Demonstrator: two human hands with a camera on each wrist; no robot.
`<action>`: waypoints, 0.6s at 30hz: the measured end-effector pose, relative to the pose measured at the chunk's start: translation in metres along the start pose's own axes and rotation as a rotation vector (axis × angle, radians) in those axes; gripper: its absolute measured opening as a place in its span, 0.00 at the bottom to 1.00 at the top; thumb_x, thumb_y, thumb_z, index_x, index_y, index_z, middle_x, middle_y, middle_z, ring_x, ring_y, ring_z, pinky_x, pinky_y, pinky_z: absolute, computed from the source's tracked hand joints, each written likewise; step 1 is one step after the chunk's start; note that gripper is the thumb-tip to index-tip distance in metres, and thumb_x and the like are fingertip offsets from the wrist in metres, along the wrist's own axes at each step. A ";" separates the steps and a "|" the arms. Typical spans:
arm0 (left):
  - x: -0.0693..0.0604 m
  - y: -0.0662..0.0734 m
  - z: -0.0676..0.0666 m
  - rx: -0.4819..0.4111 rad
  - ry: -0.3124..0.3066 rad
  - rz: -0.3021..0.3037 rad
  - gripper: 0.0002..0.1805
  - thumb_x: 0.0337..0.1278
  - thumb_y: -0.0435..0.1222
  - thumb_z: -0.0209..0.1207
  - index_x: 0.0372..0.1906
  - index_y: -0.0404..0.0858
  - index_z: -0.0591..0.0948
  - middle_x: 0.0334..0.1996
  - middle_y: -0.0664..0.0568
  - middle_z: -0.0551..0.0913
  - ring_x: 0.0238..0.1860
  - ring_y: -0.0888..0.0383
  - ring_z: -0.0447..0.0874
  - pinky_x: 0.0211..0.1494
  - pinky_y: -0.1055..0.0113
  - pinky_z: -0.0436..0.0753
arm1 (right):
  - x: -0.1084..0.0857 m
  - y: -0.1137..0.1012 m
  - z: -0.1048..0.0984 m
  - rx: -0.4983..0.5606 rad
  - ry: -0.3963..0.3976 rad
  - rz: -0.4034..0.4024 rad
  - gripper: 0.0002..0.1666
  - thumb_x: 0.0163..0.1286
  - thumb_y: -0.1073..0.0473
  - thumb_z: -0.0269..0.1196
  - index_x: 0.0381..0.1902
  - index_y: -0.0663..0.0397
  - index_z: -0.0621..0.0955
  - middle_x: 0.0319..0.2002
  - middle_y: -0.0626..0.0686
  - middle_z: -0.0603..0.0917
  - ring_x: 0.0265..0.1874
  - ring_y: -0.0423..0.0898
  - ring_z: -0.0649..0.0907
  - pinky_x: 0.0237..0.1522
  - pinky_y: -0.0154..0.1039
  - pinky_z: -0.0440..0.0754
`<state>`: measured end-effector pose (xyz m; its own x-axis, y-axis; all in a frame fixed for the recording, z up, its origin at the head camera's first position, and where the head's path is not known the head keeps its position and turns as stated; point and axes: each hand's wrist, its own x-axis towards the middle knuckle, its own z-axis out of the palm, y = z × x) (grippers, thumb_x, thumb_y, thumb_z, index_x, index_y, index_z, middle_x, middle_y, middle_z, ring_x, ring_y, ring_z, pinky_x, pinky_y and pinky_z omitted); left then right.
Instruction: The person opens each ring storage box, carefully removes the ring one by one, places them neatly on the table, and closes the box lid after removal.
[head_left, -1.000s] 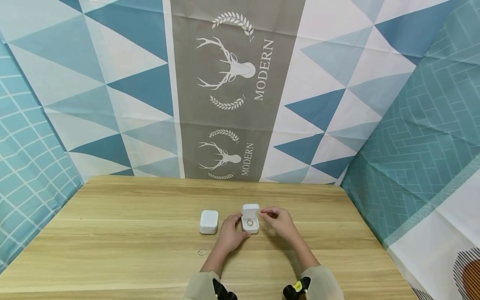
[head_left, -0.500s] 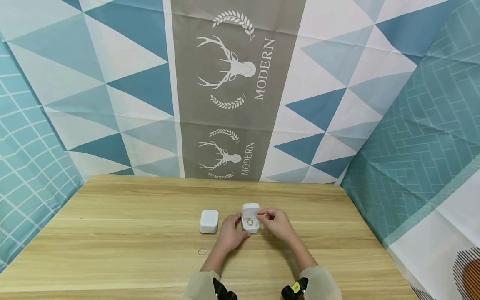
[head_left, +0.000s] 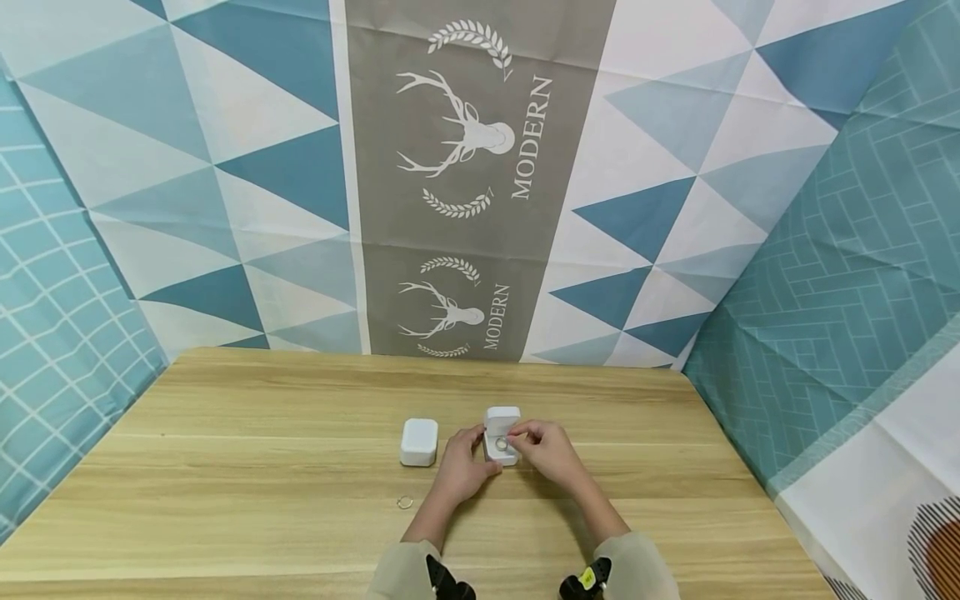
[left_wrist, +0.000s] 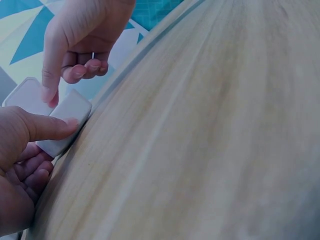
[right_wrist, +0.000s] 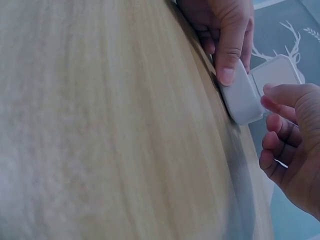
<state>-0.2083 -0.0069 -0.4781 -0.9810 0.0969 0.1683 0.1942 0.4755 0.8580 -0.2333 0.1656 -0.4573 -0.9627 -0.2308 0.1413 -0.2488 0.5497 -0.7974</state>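
Just below and right of the middle of the head view, a small gold-coloured ring (head_left: 501, 445) sits in the base of a small white square-cornered ring box with its lid raised (head_left: 502, 419), and the relation that seems to matter most is between that ring and the right hand (head_left: 551, 454). The right thumb and forefinger are drawn together over the right side of the box, with the ring just left of their tips and slightly lower in the frame; whether they touch it, or pinch anything, I cannot tell. A ring has no long axis, but its round face is turned toward the head camera, its lower part seeming to sink into the insert; how far it leans is too small to judge. The left hand (head_left: 459, 468) grips the box from the left, thumb along the near wall and forefinger toward the hinge side, so the right fingertips are the nearer to the ring. Both wrist views show the box pinned this way, its wall hiding the ring. Farther left in the head view stand a closed white rounded-square box (head_left: 419, 442) and, lower, a loose thin gold-coloured ring lying on the wooden table (head_left: 405, 502), both apart from the fingers.
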 end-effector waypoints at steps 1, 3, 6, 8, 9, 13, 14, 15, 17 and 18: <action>0.000 0.000 0.000 0.000 0.000 0.002 0.36 0.38 0.33 0.70 0.58 0.24 0.72 0.53 0.35 0.77 0.57 0.39 0.72 0.62 0.45 0.69 | 0.000 0.000 0.000 -0.001 -0.001 -0.007 0.07 0.61 0.58 0.65 0.34 0.54 0.86 0.14 0.44 0.72 0.12 0.34 0.66 0.13 0.27 0.62; 0.000 0.000 0.000 0.001 0.001 0.003 0.37 0.37 0.33 0.70 0.57 0.24 0.72 0.53 0.35 0.77 0.57 0.39 0.72 0.62 0.45 0.70 | 0.000 -0.001 0.001 -0.004 -0.003 -0.019 0.07 0.61 0.58 0.65 0.33 0.55 0.86 0.14 0.44 0.72 0.12 0.33 0.66 0.12 0.27 0.62; 0.000 0.001 0.000 0.000 0.002 0.002 0.36 0.38 0.33 0.70 0.57 0.24 0.72 0.52 0.35 0.77 0.57 0.39 0.72 0.63 0.45 0.70 | 0.000 -0.002 0.002 -0.011 0.003 -0.025 0.07 0.60 0.58 0.65 0.33 0.55 0.86 0.13 0.44 0.73 0.11 0.33 0.66 0.12 0.27 0.61; 0.000 0.001 -0.001 0.003 0.004 0.003 0.36 0.38 0.33 0.70 0.57 0.24 0.72 0.52 0.35 0.77 0.57 0.39 0.72 0.62 0.45 0.70 | 0.000 -0.003 0.003 -0.018 0.009 -0.025 0.07 0.61 0.58 0.65 0.32 0.55 0.86 0.13 0.44 0.73 0.11 0.33 0.66 0.12 0.27 0.61; 0.000 0.001 -0.001 0.002 0.004 0.002 0.36 0.38 0.33 0.70 0.57 0.24 0.72 0.52 0.35 0.77 0.57 0.39 0.72 0.62 0.45 0.70 | 0.000 -0.004 0.003 -0.021 0.012 -0.024 0.07 0.61 0.58 0.65 0.32 0.55 0.86 0.13 0.44 0.73 0.11 0.33 0.66 0.12 0.27 0.61; 0.000 0.002 -0.001 0.003 0.002 0.000 0.36 0.38 0.33 0.70 0.57 0.24 0.72 0.52 0.35 0.77 0.56 0.39 0.72 0.62 0.45 0.70 | 0.001 -0.006 0.004 -0.034 0.021 -0.015 0.07 0.61 0.59 0.64 0.32 0.56 0.86 0.15 0.45 0.75 0.12 0.33 0.66 0.13 0.26 0.61; 0.000 0.002 -0.001 0.002 0.001 -0.002 0.36 0.38 0.33 0.70 0.57 0.24 0.72 0.52 0.35 0.77 0.57 0.39 0.72 0.62 0.45 0.70 | 0.002 -0.005 0.005 -0.042 0.023 -0.013 0.07 0.61 0.59 0.64 0.32 0.56 0.86 0.15 0.45 0.75 0.12 0.33 0.66 0.13 0.26 0.61; -0.001 0.002 -0.001 0.000 -0.001 -0.005 0.36 0.38 0.34 0.70 0.57 0.24 0.72 0.52 0.35 0.77 0.57 0.39 0.72 0.62 0.45 0.70 | 0.002 -0.005 0.005 -0.047 0.023 -0.012 0.07 0.61 0.59 0.64 0.32 0.56 0.86 0.16 0.46 0.76 0.12 0.33 0.66 0.13 0.26 0.62; -0.001 0.002 -0.001 0.002 -0.002 -0.005 0.36 0.38 0.33 0.70 0.57 0.24 0.72 0.52 0.35 0.77 0.57 0.39 0.72 0.62 0.45 0.70 | 0.003 -0.005 0.006 -0.066 0.023 -0.017 0.07 0.61 0.59 0.64 0.32 0.56 0.86 0.17 0.46 0.77 0.13 0.34 0.66 0.13 0.26 0.62; -0.001 0.002 -0.001 0.003 -0.003 -0.006 0.36 0.38 0.33 0.70 0.57 0.24 0.72 0.52 0.36 0.77 0.57 0.39 0.72 0.62 0.45 0.70 | 0.003 -0.005 0.006 -0.072 0.023 -0.020 0.07 0.61 0.59 0.64 0.32 0.56 0.86 0.18 0.46 0.78 0.13 0.34 0.66 0.13 0.26 0.63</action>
<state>-0.2072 -0.0073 -0.4757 -0.9820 0.0965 0.1621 0.1886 0.4783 0.8577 -0.2347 0.1570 -0.4568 -0.9594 -0.2241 0.1710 -0.2743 0.6021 -0.7498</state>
